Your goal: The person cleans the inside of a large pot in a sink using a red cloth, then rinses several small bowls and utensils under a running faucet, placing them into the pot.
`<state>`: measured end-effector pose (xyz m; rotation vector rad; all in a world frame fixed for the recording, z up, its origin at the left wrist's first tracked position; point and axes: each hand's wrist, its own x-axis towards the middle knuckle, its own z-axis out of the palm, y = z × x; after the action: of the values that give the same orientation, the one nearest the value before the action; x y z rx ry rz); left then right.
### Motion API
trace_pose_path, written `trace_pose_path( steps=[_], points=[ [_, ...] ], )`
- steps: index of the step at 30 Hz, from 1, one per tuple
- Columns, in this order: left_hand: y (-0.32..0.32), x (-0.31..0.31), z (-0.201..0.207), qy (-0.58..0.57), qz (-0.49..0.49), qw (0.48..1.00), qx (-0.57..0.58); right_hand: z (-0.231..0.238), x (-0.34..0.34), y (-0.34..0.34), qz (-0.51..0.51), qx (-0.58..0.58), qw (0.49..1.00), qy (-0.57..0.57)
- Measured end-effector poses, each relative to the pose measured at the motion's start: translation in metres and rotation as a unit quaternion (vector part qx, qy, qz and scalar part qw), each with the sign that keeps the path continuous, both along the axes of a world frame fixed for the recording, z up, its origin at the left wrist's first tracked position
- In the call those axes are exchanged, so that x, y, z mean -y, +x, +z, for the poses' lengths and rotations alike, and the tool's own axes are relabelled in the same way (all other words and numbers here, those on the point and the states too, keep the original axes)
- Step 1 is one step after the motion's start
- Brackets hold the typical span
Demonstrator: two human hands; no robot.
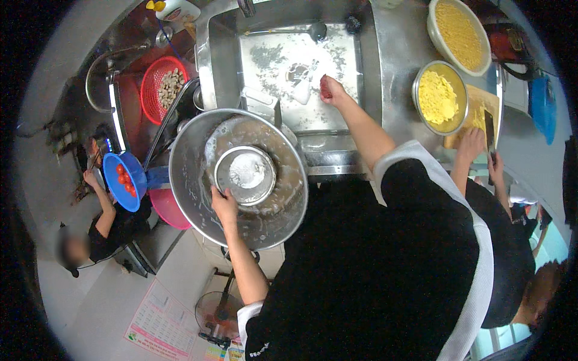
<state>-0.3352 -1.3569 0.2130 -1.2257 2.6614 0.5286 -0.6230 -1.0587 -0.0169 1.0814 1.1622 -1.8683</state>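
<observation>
The red colander [150, 82] holds pale chopped pieces [171, 88]. Lower in view than it come a blue bowl [138, 174] of red fruit [125, 179] (tomatoes, by their look) and a pink basin [167, 209]. Far to the colander's right are a white tub [432, 28], a steel bowl [462, 96] of yellow food [438, 97] and a cutting board [489, 100].

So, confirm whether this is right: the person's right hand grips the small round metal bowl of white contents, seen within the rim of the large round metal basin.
Wrong hand: the head view shows the left hand gripping the small round metal bowl of white contents, seen within the rim of the large round metal basin. The right hand is at the rectangular metal sink.
</observation>
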Motion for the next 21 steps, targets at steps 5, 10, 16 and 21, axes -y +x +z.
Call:
trace_pose_path(
  steps=[5, 10, 16, 21],
  points=[
    [0.017, 0.008, -0.022, -0.010, -0.003, 1.000, 0.025, -0.071, 0.015, -0.021, 0.045, 0.077, 0.994, -0.059],
    [0.024, 0.005, -0.014, 0.064, 0.040, 0.995, 0.058, -0.080, 0.041, -0.037, 0.058, 0.072, 0.991, -0.094],
    [0.008, -0.011, 0.023, -0.046, -0.012, 0.999, -0.016, -0.060, 0.051, -0.029, 0.293, -0.002, 0.956, -0.015],
    [-0.060, -0.051, 0.089, 0.117, 0.060, 0.977, -0.168, -0.002, 0.037, 0.001, 0.265, -0.076, 0.961, 0.012]
  ],
)
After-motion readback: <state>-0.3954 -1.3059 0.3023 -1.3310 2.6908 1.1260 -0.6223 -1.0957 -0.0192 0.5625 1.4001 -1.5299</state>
